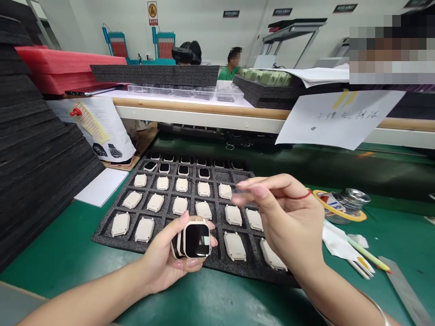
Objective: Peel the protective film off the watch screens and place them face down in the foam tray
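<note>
My left hand (163,260) is closed around a small stack of beige watch bodies (194,239), the front one showing its glossy black screen. My right hand (282,213) hovers to the right and a little above, thumb and forefinger pinched on something thin and hard to make out, perhaps a film. Below both hands lies a black foam tray (108,235) whose cells hold several beige watch bodies (234,246) face down; a few in the far rows (183,170) lie screen up.
A tall pile of black foam sheets (34,149) fills the left. White paper (102,185) lies beside it. Tape roll (335,206), small metal dish (355,197), pencil (369,256) and steel ruler (404,290) sit at right. A shelf (204,111) crosses behind; other people sit beyond.
</note>
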Motion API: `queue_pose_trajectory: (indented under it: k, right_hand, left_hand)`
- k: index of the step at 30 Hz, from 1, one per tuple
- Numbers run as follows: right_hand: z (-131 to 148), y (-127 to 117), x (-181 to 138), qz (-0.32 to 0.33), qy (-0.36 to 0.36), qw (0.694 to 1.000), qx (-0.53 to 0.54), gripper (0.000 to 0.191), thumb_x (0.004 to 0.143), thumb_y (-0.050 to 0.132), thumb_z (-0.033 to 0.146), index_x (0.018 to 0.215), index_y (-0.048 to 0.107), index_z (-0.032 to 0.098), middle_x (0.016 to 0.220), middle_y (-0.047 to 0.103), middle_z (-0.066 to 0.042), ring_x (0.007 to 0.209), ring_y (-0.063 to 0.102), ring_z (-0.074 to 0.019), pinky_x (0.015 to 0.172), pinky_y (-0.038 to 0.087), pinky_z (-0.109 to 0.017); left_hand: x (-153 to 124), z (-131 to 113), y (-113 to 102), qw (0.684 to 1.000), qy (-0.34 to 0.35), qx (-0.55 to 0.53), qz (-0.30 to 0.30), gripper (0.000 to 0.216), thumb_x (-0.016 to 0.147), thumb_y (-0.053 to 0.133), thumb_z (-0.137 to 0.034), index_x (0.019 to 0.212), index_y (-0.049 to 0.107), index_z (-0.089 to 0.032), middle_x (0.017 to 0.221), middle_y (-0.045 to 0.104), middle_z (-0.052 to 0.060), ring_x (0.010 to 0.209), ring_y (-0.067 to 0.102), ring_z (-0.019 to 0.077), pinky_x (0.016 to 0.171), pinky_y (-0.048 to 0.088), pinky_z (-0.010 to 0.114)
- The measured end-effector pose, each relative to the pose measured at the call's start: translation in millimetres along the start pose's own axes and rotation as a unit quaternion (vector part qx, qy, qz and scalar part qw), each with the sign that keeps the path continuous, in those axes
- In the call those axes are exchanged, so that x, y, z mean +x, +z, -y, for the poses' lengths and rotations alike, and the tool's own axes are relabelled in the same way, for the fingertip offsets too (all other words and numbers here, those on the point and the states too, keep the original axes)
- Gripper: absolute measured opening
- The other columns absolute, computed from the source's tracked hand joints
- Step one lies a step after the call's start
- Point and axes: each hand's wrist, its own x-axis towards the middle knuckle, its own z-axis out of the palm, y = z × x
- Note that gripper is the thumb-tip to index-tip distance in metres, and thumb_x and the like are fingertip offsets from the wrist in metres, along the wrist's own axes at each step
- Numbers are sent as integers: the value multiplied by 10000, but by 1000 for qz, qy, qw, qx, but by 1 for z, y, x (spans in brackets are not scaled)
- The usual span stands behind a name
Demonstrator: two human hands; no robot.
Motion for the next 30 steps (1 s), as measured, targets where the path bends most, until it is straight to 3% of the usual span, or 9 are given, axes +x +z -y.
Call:
queue_pose_trajectory:
  k: [2, 4, 8, 12, 16, 20, 24, 28, 30]
  right_hand:
    - [1, -2, 1, 0, -21, 1000, -2, 73, 905, 696, 194, 953, 665, 240, 1036, 729, -20, 980, 727, -174, 922, 614, -294]
    - [1, -3, 1, 15, -55, 998, -33, 204, 892, 688, 126, 1050, 660, 251, 1120, 712, -23, 1106, 683, -180, 1012, 576, -310]
    - [0, -6, -1, 78, -185, 968, -148, 234, 866, 675, 27, 984, 697, 227, 949, 745, -16, 925, 726, -161, 881, 620, -278]
    - [9, -6, -5, 229, -295, 907, -196, 249, 850, 687, 8, 1052, 703, 153, 974, 760, -75, 963, 726, -193, 884, 616, -290]
    - [18, -3, -13, 330, -260, 889, -184, 198, 950, 599, 90, 1114, 694, 147, 1062, 757, -65, 1026, 709, -158, 999, 548, -245]
    - [13, 2, -19, 324, -288, 883, -179, 217, 998, 519, 112, 1133, 686, 137, 1047, 759, -57, 1023, 698, -141, 1016, 518, -234]
    - [7, 6, -21, 305, -316, 866, -240, 139, 922, 649, 133, 1054, 692, 148, 969, 759, -51, 896, 673, -182, 878, 546, -335]
    - [5, 10, -25, 297, -235, 881, -283, 551, 842, 773, 381, 1283, 564, 125, 884, 684, -63, 754, 575, -191, 682, 488, -359]
    - [3, 13, -27, 298, -171, 903, -259, 576, 822, 796, 349, 1292, 536, 141, 891, 650, -50, 765, 559, -177, 698, 487, -334]
  left_hand:
    - [-1, -1, 0, 1000, 1, 0, 8, 377, 790, 792, -451, 905, 732, -97, 792, 663, 102, 435, 452, 32, 379, 203, 117]
    - [-1, -1, -1, 1000, 4, 1, 16, 368, 806, 777, -451, 908, 732, -100, 798, 663, 104, 435, 449, 31, 376, 192, 117]
    - [-1, 0, -3, 1000, 5, -2, 28, 373, 833, 746, -458, 934, 730, -99, 817, 666, 114, 456, 494, 48, 374, 208, 112]
    - [0, 1, -4, 999, 9, -23, 44, 355, 830, 753, -447, 899, 723, -100, 747, 638, 86, 450, 504, 56, 352, 219, 101]
    - [-1, 0, -3, 998, 0, -51, 25, 350, 786, 798, -443, 857, 719, -110, 636, 565, 30, 425, 485, 54, 337, 231, 88]
    - [-2, 0, -2, 998, -3, -63, 14, 364, 765, 821, -420, 895, 723, -95, 691, 575, 25, 403, 419, 15, 339, 242, 85]
    - [0, 2, -4, 998, 16, -54, 5, 379, 778, 811, -450, 911, 719, -107, 638, 550, 9, 432, 432, 29, 355, 227, 87]
    - [1, 7, -4, 997, 63, 41, 17, 411, 809, 767, -526, 805, 695, -122, 493, 443, -39, 386, 278, 20, 366, 191, 115]
    - [1, 9, -3, 994, 83, 69, -2, 420, 756, 819, -520, 763, 677, -124, 500, 440, -45, 400, 251, 19, 373, 169, 123]
